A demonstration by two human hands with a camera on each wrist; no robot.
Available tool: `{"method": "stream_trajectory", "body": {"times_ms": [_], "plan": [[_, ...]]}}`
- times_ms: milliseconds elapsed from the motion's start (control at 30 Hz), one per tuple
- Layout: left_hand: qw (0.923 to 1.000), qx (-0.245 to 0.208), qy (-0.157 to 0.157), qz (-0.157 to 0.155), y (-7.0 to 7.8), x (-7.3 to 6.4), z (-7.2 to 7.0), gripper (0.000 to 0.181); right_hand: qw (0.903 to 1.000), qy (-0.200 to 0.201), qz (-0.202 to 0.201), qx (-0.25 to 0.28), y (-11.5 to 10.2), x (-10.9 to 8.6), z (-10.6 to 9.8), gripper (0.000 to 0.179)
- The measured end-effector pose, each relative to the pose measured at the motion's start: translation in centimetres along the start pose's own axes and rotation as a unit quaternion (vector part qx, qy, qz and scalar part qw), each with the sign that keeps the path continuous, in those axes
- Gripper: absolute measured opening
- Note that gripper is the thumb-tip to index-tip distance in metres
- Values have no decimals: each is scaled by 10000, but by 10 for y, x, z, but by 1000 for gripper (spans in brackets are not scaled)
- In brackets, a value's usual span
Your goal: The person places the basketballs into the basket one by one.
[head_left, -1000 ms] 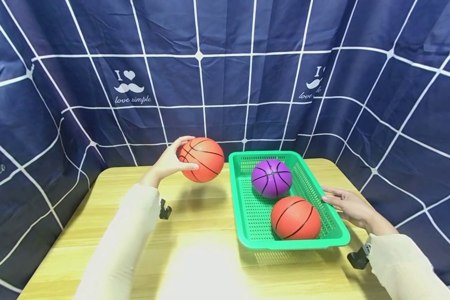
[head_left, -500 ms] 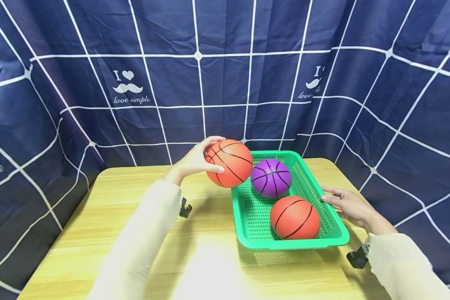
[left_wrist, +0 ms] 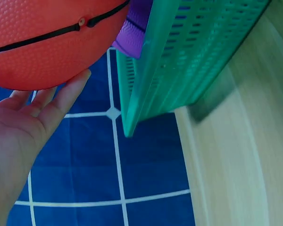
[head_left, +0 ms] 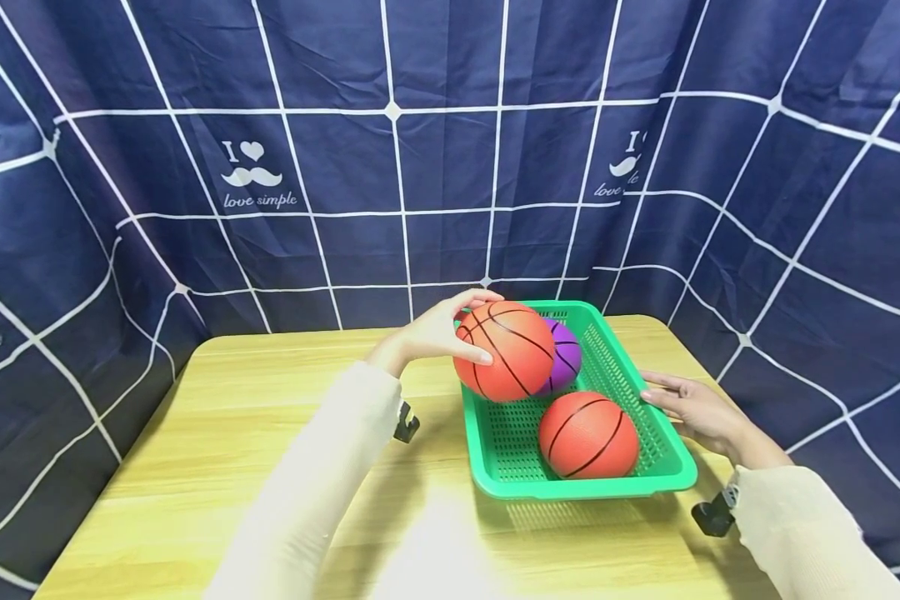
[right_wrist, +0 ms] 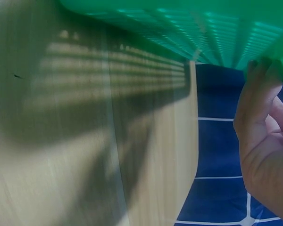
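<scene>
My left hand (head_left: 438, 337) grips an orange toy basketball (head_left: 506, 350), thumb on its near side and fingers at the back. The ball is up over the left part of a green plastic basket (head_left: 480, 467). A purple toy basketball (head_left: 566, 358) sits in the basket, partly hidden behind the held ball. Closer to me inside it lies a second orange basketball (head_left: 588, 435). With relaxed fingers, my right hand (head_left: 701, 414) touches the basket's right side; the right wrist view shows its fingertips against the green wall (right_wrist: 226, 37).
The basket stands on the right half of a light wooden table (head_left: 232, 417). A dark blue curtain (head_left: 330, 167) with white grid lines hangs behind the table and along both sides.
My left hand has carried the orange basketball rightward from over the bare table to over the basket, now covering part of the purple ball. The right hand stays at the basket's side.
</scene>
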State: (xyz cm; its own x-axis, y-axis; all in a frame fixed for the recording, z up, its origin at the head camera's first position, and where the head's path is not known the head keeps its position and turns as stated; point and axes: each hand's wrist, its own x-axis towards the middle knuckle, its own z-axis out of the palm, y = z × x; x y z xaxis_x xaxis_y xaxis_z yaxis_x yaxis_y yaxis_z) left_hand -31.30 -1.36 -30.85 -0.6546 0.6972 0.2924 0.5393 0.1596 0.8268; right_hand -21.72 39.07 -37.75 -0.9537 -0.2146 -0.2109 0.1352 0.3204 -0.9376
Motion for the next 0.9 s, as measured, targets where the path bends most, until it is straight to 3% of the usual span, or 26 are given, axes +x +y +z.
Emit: {"method": "stream_trajectory", "body": {"times_ms": [233, 400, 667, 900], "plan": [[9996, 119, -262, -38, -7, 4, 13, 77, 10000, -53, 24, -48, 0, 1, 0, 69], [9991, -55, -404, -76, -14, 6, 22, 78, 9999, -54, 49, -103, 2, 2, 0, 70], [9993, -94, -352, -69, -22, 8, 32, 78, 9999, -66, 56, -124, 5, 3, -2, 70], [9996, -89, -179, 178, -30, 11, 39, 79, 10000, -81, 36, -43, 6, 3, -3, 69]]}}
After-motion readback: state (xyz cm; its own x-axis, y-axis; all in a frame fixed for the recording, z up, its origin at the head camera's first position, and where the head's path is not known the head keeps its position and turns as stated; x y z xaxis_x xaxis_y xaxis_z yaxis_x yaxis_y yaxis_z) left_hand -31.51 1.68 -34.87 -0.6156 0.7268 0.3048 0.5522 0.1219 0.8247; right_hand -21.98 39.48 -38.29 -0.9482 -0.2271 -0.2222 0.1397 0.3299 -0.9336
